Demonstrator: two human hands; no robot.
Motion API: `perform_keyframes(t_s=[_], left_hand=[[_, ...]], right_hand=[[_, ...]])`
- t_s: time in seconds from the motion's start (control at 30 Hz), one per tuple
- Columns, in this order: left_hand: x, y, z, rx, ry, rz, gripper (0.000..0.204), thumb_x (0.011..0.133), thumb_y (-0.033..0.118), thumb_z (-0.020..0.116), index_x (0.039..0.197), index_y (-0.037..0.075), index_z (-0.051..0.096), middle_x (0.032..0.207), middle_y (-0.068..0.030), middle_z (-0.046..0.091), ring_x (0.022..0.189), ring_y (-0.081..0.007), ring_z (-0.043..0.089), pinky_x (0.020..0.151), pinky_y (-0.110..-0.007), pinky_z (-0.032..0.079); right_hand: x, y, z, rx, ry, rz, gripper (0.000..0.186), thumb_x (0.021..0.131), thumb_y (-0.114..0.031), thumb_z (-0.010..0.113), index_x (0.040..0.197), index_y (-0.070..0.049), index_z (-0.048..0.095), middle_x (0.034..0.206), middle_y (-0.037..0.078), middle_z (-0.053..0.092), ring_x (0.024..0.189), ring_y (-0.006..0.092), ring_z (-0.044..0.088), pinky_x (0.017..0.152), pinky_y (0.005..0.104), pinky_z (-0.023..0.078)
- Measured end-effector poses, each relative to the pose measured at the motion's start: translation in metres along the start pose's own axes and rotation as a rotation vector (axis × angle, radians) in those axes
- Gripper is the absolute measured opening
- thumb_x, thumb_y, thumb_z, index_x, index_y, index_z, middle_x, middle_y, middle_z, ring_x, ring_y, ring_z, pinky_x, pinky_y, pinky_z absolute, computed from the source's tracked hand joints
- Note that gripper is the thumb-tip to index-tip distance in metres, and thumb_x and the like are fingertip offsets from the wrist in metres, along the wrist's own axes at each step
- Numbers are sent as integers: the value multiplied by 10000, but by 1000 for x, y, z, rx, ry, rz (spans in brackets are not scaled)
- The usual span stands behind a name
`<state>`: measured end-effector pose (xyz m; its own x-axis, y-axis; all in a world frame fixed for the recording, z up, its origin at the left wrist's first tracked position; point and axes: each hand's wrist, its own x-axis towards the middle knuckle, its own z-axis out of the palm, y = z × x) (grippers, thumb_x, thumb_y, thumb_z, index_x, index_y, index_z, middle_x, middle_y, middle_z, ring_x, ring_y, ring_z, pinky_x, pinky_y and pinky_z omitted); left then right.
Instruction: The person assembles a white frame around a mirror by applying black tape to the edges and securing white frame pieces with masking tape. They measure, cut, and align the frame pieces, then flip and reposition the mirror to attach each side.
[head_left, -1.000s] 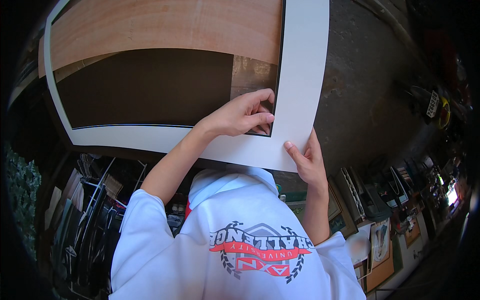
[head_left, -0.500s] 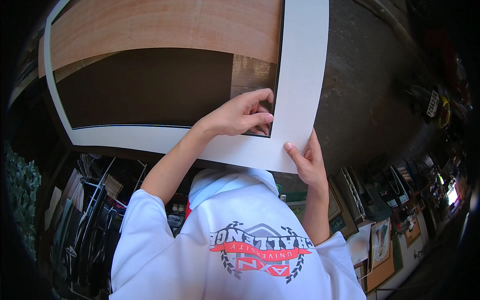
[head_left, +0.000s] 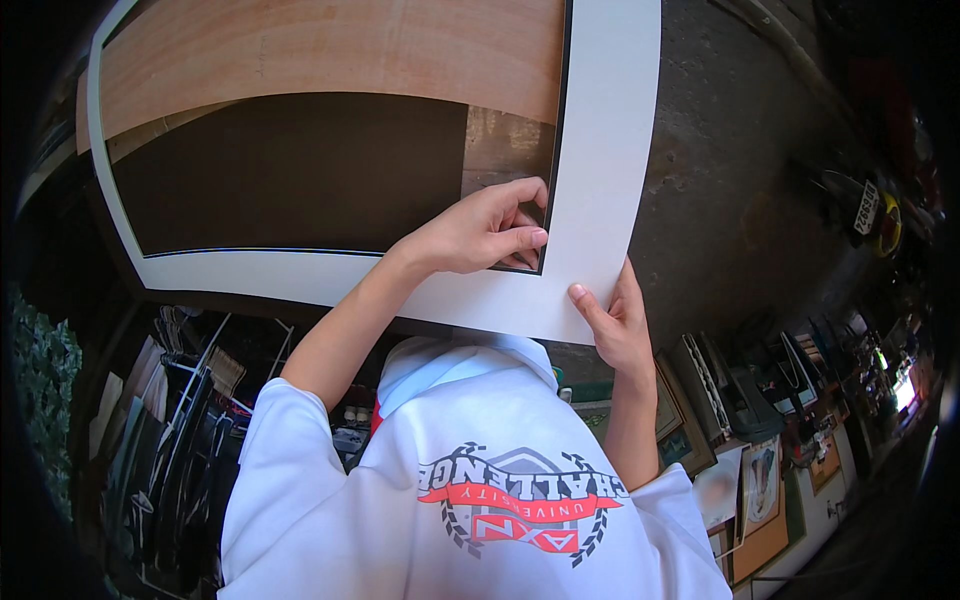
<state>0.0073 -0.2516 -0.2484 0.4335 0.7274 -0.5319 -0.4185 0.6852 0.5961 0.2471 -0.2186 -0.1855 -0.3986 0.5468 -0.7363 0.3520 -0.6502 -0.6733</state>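
A large white mat board (head_left: 605, 120) with a wide rectangular opening and a thin black inner edge is held out in front of me. My left hand (head_left: 490, 230) reaches over its near border into the opening. The fingers are curled and the thumb touches the inner edge by the near right corner; some fingertips are hidden. At the outer near right corner, my right hand (head_left: 620, 325) pinches the board, thumb on top and the other fingers underneath, mostly out of sight. Through the opening show a sheet of plywood (head_left: 330, 50) and a dark brown panel (head_left: 290, 175).
Rough grey floor (head_left: 730, 130) lies to the right. Several picture frames (head_left: 685, 420) lean at the lower right, beside framed pictures (head_left: 760, 490). Dark stacked items and metal bars (head_left: 205, 365) stand at the lower left. A yellow object (head_left: 888, 235) with a plate is at the far right.
Almost nothing differs: the mat board is very slightly shifted, and both hands keep their places on it.
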Motion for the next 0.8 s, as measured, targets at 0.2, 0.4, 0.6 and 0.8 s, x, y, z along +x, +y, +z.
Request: perform_keyframes(t_s=[0.2,0.4,0.6,0.8], left_hand=[[1,-1,-1,20,1,14,226,1019,161,627,1092,33,456,922,-64,692,848,-121,703,735,-259,599],[1,-2,1,11,14,2,222,1019,167,628,1092,33,466,909,-64,694,842,-118,703,730,-260,599],[-1,0,1,47,24,-23,229,1026,197,626,1099,39,478,905,-57,698,839,-111,701,717,-262,595],[0,-1,1,20,9,-14,235,1026,206,627,1091,38,477,903,-56,700,846,-111,703,727,-261,600]], right_hand=[[1,0,1,23,-8,-9,630,947,-62,667,1493,40,371,1356,134,567,1258,187,534,1079,342,407],[1,3,1,19,6,20,633,947,-61,667,1495,38,368,1356,132,566,1256,185,534,1078,338,406],[1,6,0,0,-7,-7,624,961,-98,657,1496,31,365,1347,155,569,1247,199,546,1044,337,440],[0,5,-1,0,-13,-2,625,959,-100,660,1495,29,365,1344,152,570,1243,197,546,1045,339,439]])
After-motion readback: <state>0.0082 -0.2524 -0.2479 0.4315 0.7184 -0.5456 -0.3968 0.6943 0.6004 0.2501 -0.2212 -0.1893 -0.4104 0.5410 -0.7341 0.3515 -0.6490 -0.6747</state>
